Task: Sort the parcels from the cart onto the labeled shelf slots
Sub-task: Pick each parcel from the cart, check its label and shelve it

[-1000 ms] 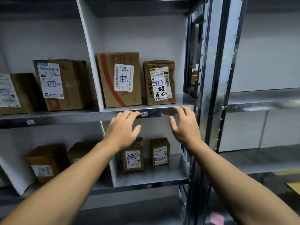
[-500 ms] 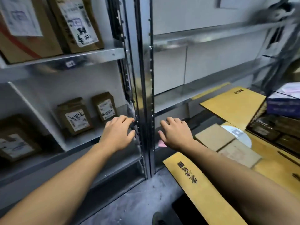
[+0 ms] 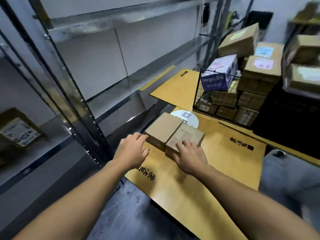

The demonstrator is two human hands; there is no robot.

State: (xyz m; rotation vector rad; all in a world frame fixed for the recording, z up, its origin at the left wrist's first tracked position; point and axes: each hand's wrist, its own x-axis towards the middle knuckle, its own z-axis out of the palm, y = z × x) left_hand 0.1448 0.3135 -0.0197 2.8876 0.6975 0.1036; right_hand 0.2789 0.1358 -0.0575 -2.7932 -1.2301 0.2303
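One box (image 3: 187, 135) lies under the right hand (image 3: 190, 156), whose fingers rest straight and flat on it. Another box (image 3: 162, 129) is just past the left hand (image 3: 133, 151), which has loose fingers and holds nothing. Picking up seems to be starting. Next, the fingers must curl round a box and lift it.

We are looking at yellow cardboard (image 3: 225, 161) lying on the dark floor (image 3: 124, 213), carrying a plain parcel (image 3: 162, 129) touching a stamped parcel (image 3: 188, 134), and a white disc (image 3: 187, 116).
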